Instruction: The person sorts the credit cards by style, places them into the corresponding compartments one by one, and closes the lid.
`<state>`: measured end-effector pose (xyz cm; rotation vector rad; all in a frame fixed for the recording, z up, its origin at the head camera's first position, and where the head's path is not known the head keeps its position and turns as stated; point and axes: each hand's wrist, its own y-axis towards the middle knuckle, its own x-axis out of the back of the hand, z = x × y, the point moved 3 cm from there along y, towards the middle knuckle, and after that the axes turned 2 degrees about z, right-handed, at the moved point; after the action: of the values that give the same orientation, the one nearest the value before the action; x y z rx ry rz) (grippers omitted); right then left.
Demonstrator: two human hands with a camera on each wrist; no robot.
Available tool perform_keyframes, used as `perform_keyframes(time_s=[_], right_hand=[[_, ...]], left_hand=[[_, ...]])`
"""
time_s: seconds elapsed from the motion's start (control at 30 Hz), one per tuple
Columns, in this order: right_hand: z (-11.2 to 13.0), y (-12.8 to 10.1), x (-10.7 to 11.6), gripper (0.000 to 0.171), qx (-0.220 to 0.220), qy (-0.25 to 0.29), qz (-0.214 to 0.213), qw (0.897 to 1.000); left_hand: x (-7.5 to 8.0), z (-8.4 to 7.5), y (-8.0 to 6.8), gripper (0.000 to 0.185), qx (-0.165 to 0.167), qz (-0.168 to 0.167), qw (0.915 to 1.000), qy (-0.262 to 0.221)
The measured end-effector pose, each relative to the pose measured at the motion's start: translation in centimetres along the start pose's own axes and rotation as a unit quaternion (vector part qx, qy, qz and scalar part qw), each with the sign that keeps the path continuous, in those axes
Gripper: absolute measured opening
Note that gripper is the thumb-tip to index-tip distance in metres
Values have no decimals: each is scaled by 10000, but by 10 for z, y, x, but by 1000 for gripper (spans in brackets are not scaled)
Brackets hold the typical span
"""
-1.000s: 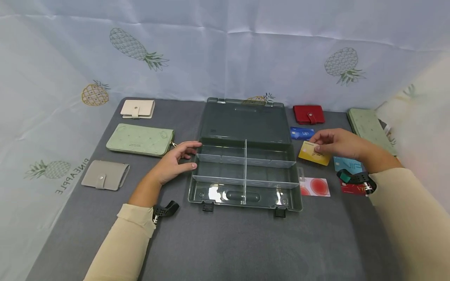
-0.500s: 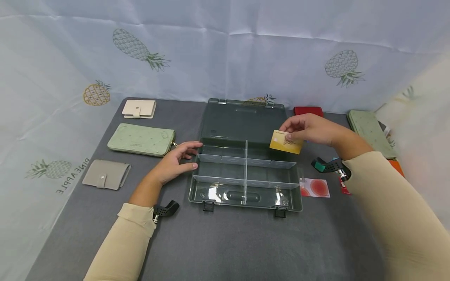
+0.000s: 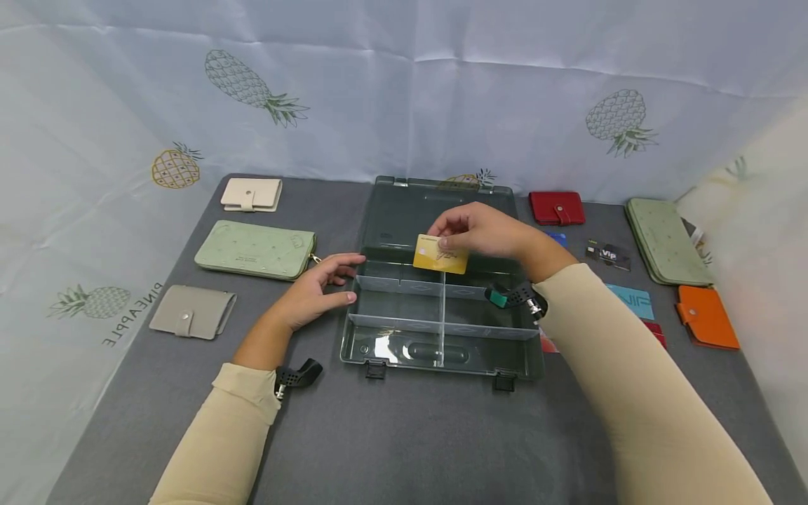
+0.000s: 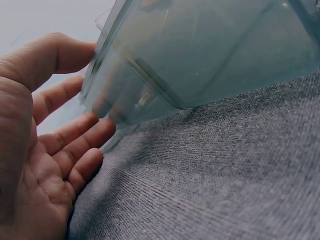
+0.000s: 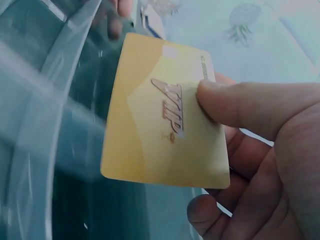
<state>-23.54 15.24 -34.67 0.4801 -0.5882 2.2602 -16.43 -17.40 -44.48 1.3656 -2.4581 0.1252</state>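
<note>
yellow card [image 3: 432, 258] in right hand [image 3: 477, 229]

In the right wrist view I read "VIP" in raised letters on the yellow card [image 5: 162, 117]; the small line of print near its edge I cannot certify. From the head view I record "vip" on the black card [image 3: 608, 254]. The teal card [image 3: 633, 301] bears large letters, partly covered and not certified by me. The pale cloth [image 3: 95, 231] at left shows "PINEAPPLE", running slantwise. Lettering on the left green wallet [image 3: 255, 249] is too small to read.
</note>
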Motion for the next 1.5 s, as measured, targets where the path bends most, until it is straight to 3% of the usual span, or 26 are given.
perform_keyframes(time_s=[0.23, 0.5, 0.9, 1.17, 1.5], right_hand=[[11, 22, -22, 19, 242, -101, -92, 9996], [16, 35, -45, 18, 512, -850, 220, 9948], [17, 38, -64, 24, 986, -2428, 287, 9646], [8, 32, -66, 30, 1132, -2124, 86, 9706], [4, 10, -64, 34, 1499, -1955, -554, 9676]], left_hand=[[0, -1, 1, 65, 49, 40, 10000, 22], [0, 0, 1, 65, 54, 25, 10000, 36], [0, -1, 1, 65, 29, 21, 10000, 43], [-1, -1, 1, 65, 19, 29, 10000, 39], [0, 0, 1, 65, -35, 25, 10000, 47]])
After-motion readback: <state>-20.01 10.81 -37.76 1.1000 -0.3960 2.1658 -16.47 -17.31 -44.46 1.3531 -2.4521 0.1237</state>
